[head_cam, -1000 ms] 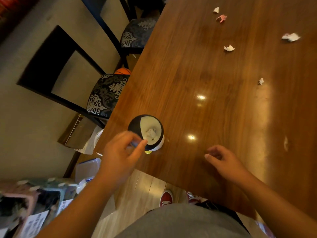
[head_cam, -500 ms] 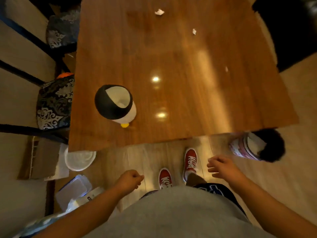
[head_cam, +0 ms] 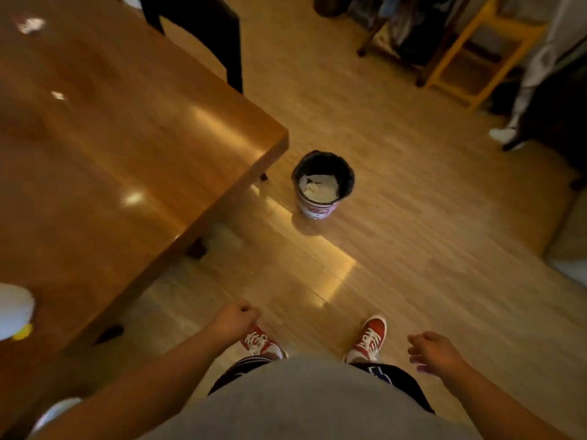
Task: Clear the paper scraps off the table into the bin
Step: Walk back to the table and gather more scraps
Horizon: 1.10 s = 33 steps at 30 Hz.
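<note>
Scraps were left near the table's far edge, so the clenched left hand, its contents unseen, and the loosely curled, apparently empty right hand should be brought over the bin before release.

Tabletop: warm brown wood grain, glossy, with pale light glints.
Paper scraps: white, blurred.
Bin: black liner, white paper inside; outer wall pink and white with a printed pattern too blurred to read.
Small container at the frame's left edge: white with a yellow patch below.
Floor: light tan wood planks.
Shoes: red with white laces and white soles.
Shirt: plain grey.
Shorts: black with a blue-and-white mark.
Chair: black.
Rack: yellow wood frame.
</note>
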Available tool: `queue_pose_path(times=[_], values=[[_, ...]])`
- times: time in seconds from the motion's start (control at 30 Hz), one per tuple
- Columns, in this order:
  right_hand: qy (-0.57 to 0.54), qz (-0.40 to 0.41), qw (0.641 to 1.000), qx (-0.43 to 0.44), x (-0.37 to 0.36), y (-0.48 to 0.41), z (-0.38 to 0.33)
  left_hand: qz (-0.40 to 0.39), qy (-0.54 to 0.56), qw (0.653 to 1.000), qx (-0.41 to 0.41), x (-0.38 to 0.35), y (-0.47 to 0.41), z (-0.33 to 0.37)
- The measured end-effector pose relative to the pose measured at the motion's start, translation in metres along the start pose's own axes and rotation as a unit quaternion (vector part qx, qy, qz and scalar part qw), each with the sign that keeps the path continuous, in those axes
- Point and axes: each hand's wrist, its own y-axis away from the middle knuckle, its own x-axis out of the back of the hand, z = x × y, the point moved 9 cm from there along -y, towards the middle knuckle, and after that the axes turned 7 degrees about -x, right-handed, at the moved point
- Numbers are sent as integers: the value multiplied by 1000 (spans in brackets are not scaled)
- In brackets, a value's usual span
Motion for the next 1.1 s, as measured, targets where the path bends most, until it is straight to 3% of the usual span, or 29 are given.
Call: queue_pose_path(times=[0.23, 0.4, 0.53, 0.8, 0.97, 1.1], values=[[-81, -6, 994, -67, 132, -53, 97, -36, -64, 996, -54, -146, -21, 127], [-86, -17, 995, -55, 198, -91, 95, -57, -118, 988, -81, -203, -28, 183], [-83, -22, 996, -20, 226, -119, 35, -44, -132, 988, -69, -207, -42, 203], [-64, -32, 995, 65, 270, -168, -159, -27, -124, 992, -11, -177, -106, 248], [-32, -23, 997, 69, 309, -189, -253, -5, -124, 992, 9, -143, -169, 320], [-6, -12, 997, 70, 347, -196, -300, -5, -126, 992, -21, -121, -211, 405]])
